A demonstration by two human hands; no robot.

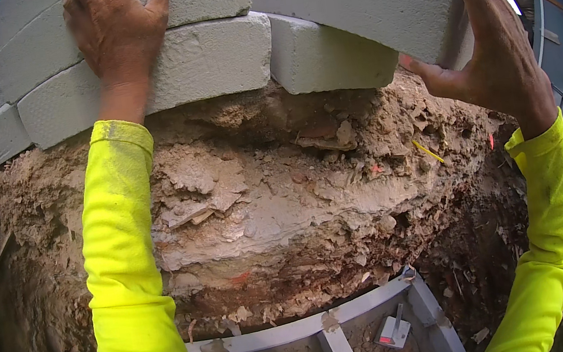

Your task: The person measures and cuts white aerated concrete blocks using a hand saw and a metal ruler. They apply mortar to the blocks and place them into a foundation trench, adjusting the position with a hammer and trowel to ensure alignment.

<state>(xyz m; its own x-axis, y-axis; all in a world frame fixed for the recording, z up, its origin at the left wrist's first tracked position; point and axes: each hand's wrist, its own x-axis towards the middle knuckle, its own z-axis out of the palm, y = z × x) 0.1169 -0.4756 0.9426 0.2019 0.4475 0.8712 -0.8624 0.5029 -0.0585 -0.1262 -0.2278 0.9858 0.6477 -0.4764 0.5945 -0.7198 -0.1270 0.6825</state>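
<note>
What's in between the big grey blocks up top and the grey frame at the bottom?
The head view shows a rough brown dirt bank between the grey blocks and the grey frame, with a thin yellow strip on it.

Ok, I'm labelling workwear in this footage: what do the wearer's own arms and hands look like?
The long sleeves are bright fluorescent yellow and wrinkled. The left cuff carries greyish smudges. The left hand and right hand are bare, with no gloves.
</note>
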